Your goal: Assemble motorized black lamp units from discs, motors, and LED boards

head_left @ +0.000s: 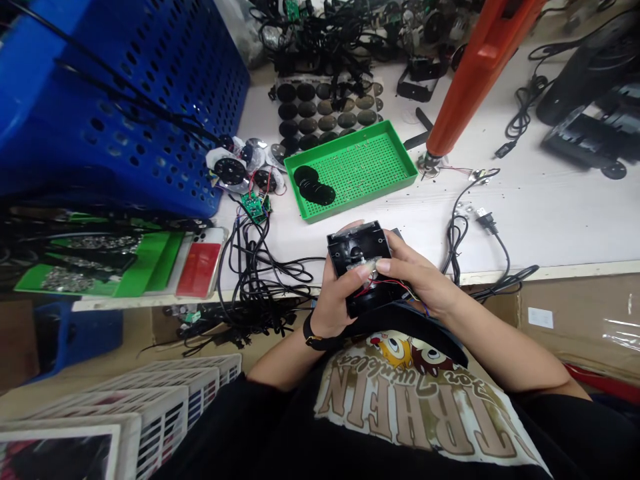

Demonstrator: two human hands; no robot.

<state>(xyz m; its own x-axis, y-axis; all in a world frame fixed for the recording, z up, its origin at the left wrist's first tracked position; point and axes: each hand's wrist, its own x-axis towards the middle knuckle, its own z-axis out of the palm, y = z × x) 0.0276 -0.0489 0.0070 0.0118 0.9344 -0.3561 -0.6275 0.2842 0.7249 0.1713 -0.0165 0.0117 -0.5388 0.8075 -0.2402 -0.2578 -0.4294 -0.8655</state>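
- Two hands grasp one black housing [357, 241]: my left hand [333, 300] around its left side, my right hand [424, 281] at its right.
- It lies between my palms, near the edge of the bench [550, 220], long axis seemingly running toward my chest.
- Both thumbs [393, 269] nearly meet over it, equally near; red wires [391, 282] cross nearer me.

i see discs [315, 187] in a tray [360, 198] on the bench [575, 233], a crate [165, 100] left of it, a plug [486, 220] right.
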